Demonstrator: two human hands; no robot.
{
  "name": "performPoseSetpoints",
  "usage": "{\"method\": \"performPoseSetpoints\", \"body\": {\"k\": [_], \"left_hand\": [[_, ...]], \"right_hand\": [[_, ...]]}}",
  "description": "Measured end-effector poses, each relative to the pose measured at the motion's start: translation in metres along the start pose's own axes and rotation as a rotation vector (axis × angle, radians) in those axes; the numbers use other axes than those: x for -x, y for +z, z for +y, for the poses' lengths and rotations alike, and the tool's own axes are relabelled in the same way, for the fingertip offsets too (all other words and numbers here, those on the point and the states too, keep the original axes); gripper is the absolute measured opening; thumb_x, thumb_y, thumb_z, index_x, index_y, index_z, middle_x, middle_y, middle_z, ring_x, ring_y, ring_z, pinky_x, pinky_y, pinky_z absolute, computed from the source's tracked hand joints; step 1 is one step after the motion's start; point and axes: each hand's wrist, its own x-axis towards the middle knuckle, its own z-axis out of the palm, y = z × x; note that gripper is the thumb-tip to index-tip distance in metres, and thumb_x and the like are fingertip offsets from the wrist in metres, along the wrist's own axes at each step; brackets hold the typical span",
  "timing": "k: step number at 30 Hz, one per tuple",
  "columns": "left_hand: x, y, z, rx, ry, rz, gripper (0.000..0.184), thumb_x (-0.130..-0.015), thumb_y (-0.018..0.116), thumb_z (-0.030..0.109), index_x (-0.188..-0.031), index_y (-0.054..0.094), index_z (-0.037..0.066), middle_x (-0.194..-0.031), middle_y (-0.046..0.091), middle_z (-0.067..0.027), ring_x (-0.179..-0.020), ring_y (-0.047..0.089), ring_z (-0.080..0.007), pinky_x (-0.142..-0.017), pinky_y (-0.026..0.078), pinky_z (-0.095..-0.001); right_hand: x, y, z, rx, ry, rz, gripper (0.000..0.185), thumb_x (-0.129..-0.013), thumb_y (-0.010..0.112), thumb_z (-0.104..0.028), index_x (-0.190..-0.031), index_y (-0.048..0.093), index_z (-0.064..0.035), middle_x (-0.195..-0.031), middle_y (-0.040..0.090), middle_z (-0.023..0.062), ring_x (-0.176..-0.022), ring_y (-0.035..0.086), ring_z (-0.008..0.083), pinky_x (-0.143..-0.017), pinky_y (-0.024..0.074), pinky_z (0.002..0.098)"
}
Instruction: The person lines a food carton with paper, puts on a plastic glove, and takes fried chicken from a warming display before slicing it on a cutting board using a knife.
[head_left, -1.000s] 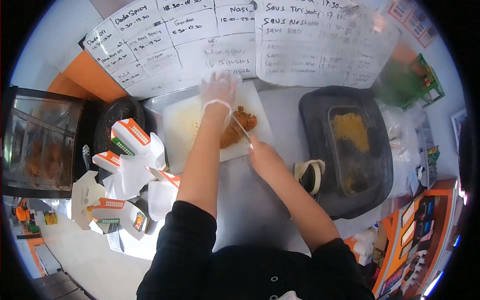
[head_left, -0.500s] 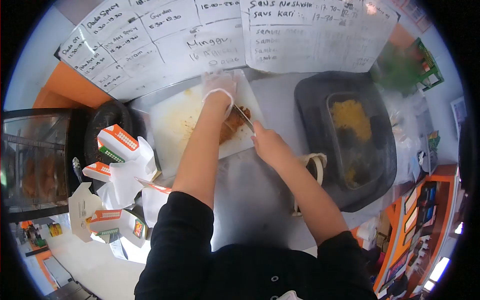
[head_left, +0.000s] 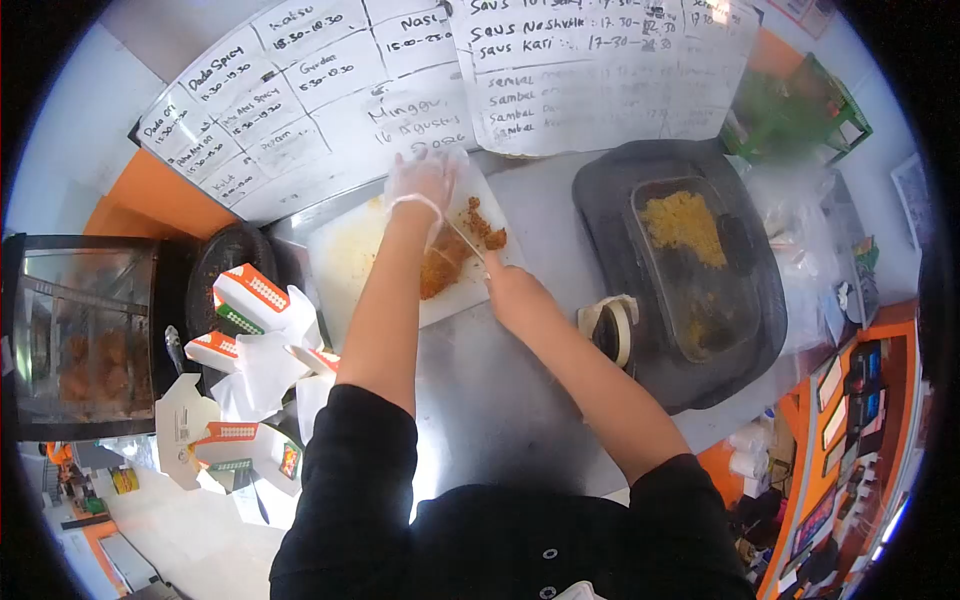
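Note:
A piece of breaded fried chicken (head_left: 438, 268) lies on the white cutting board (head_left: 345, 240). My right hand (head_left: 520, 300) is closed round the handle of a knife (head_left: 466, 240), its blade slanting up and left across the chicken. My left hand (head_left: 420, 185), in a clear plastic glove, is at the board's far side, fingers stretched out and apart. Its wrist is beside the chicken and the blade's far end; what its thumb touches is hidden. Cut chicken bits (head_left: 486, 225) lie right of the blade.
Open paper food boxes (head_left: 250, 300) stand left of the board, by a dark stone mortar (head_left: 225, 260) and a glass display case (head_left: 85, 340). On the right, a clear tub of yellow crumbs (head_left: 690, 270) sits in a dark tray (head_left: 610, 220). A whiteboard (head_left: 330, 110) stands behind.
The blade has shifted left over the chicken, and cut bits now lie apart on its right. My left hand's fingers have spread wider. The whole view has moved slightly.

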Motion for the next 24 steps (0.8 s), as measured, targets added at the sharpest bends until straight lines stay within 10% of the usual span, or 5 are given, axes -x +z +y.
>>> {"method": "performPoseSetpoints", "body": {"k": [24], "left_hand": [[0.010,0.009,-0.012,-0.080,-0.056,-0.304,0.047,-0.098,0.024,0.039,-0.134,0.046,0.019,-0.137,0.048,-0.0034,-0.129,0.041,-0.0199,-0.111,0.022,-0.0427]], "right_hand": [[-0.015,0.022,0.002,0.052,-0.083,-0.049,0.028,-0.086,0.046,-0.004,-0.113,0.040,-0.0010,-0.088,0.060,0.0257,-0.083,0.061,0.0423,-0.071,0.0490,0.0491]]}}
